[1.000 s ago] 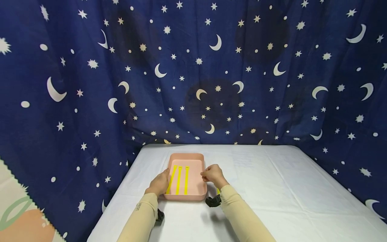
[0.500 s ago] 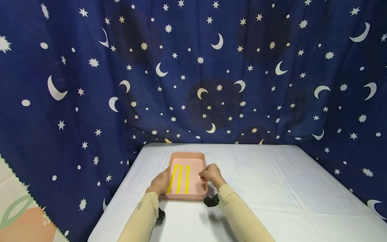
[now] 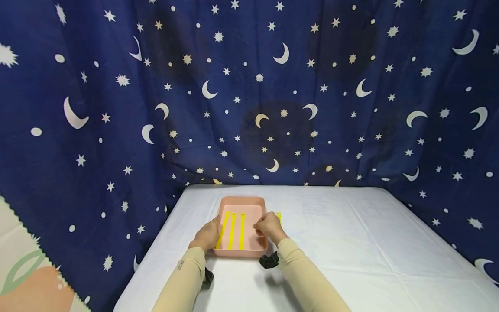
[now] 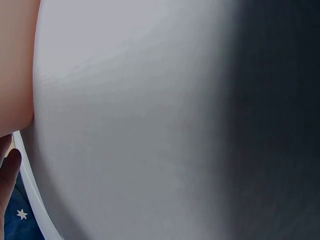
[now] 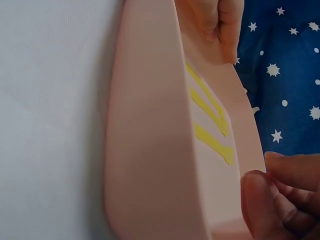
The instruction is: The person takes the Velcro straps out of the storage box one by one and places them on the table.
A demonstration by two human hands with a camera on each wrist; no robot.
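Note:
A shallow pink tray [image 3: 241, 253] stands on the table in the head view. Several yellow strips [image 3: 242, 232] are in view, each with a small wider head, like flat cable ties; three lie side by side in the tray. My left hand [image 3: 206, 237] grips the tray's left wall, its fingers [image 4: 9, 175] just showing in the left wrist view. Over the tray's right side is my right hand [image 3: 269, 226], fingers curled and thumb meeting forefinger [image 5: 295, 170]; nothing shows between them. One more yellow strip [image 3: 279, 215] lies right of the tray, partly hidden by that hand.
A white cloth [image 3: 351, 234] covers the table. Behind it and at the left hangs a dark blue curtain [image 3: 249, 108] with moons and stars. Black wrist mounts [image 3: 270, 261] show below the sleeves.
My right hand has moved slightly left, further over the tray, uncovering the head of the strip on the table. The left hand and tray keep their place; the view has shifted a little.

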